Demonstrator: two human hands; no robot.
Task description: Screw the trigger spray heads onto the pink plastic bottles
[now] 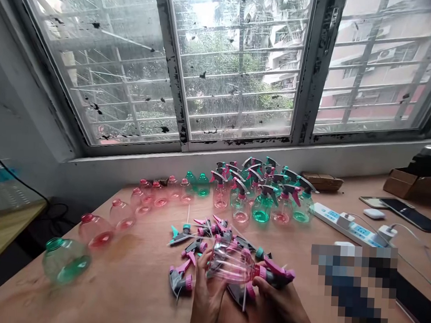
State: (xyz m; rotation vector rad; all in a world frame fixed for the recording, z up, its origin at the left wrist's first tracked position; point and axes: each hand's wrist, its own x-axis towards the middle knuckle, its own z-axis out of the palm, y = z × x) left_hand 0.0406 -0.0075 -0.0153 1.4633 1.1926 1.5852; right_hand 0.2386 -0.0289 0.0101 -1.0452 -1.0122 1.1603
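Lower centre of frame: pink bottle [232,271] on its side, neck rightward | left hand [207,290] wraps its body; right hand [279,298] grips the spray head [275,273] at its neck | best practice, presumably: hold the body steady without squeezing, keep collar square to thread | writing: none legible, power strip [334,222] included

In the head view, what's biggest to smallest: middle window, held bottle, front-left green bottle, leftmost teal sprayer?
Middle window
Held bottle and front-left green bottle: too alike to rank
Leftmost teal sprayer
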